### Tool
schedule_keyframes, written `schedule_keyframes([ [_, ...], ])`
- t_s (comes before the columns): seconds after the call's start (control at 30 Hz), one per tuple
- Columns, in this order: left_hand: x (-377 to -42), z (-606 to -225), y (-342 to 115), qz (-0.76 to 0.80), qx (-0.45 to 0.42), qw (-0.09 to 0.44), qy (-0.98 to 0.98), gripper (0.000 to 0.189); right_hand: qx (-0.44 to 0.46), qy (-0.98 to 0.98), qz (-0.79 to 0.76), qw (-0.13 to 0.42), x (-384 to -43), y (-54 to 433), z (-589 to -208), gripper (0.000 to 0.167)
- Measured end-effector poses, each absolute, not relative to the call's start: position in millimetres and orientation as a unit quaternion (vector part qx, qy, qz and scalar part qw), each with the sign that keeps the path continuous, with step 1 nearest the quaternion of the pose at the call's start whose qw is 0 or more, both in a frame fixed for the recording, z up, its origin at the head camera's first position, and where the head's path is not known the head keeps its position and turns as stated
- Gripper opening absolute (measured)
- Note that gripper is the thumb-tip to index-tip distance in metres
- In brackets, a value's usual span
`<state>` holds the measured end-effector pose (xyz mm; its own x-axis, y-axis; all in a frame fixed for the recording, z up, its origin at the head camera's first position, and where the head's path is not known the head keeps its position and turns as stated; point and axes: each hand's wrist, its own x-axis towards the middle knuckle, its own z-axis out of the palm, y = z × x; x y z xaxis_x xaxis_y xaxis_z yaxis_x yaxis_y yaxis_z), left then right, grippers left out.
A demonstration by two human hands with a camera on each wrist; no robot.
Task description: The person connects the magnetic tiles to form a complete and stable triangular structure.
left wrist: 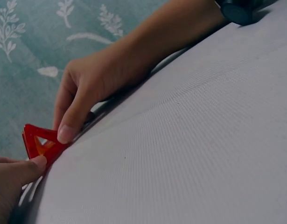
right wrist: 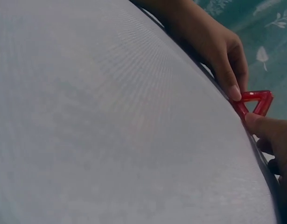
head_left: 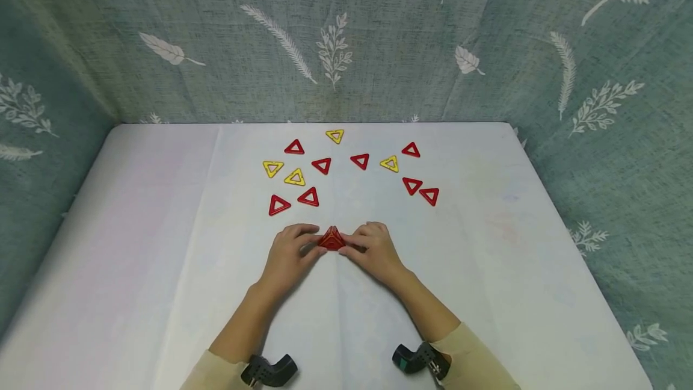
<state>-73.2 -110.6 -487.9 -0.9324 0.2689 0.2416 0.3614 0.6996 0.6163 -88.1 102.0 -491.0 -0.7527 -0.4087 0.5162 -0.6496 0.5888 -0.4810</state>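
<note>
Red open-centred triangle tiles stand leaned together as a small pyramid [head_left: 332, 239] on the table, between both hands. My left hand [head_left: 292, 256] pinches its left side, the thumb low at the front corner and the fingers behind. From the other side my right hand [head_left: 377, 253] pinches it in the same way, with its thumb at the right front corner. In the left wrist view the pyramid's front tile [left wrist: 52, 148] stands tilted, a thumb at each lower corner. The right wrist view shows the red tile [right wrist: 255, 99] between both thumbs; the pyramid's back is hidden.
Beyond the hands lie several flat red triangle tiles [head_left: 308, 197] and several yellow ones [head_left: 295, 177], scattered across the white table [head_left: 135, 227]. A leaf-patterned green cloth [head_left: 379, 77] hangs along the back and sides. Each wrist wears a black camera [head_left: 269, 371].
</note>
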Motion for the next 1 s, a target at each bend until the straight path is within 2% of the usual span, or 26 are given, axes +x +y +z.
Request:
schedule_keyframes([
  [0.33,-69.8,-484.9,-128.5,-0.353,-0.161,0.077,-0.919,0.024,0.326,-0.874,0.322,0.161,-91.5,86.6,-489.0,0.030],
  [0.67,-61.9,-479.3,-151.0,-0.362,-0.110,0.067,-0.923,0.026,0.329,-0.884,0.309,0.125,-94.5,57.8,-489.3,0.031],
  [0.8,-61.0,-478.7,-164.5,-0.367,-0.121,0.072,-0.919,0.025,0.324,-0.893,0.295,0.104,-94.5,46.6,-486.5,0.033],
  [1.0,-63.3,-483.8,-184.0,-0.362,-0.158,0.087,-0.915,0.025,0.324,-0.891,0.299,0.104,-96.1,35.4,-482.1,0.030],
])
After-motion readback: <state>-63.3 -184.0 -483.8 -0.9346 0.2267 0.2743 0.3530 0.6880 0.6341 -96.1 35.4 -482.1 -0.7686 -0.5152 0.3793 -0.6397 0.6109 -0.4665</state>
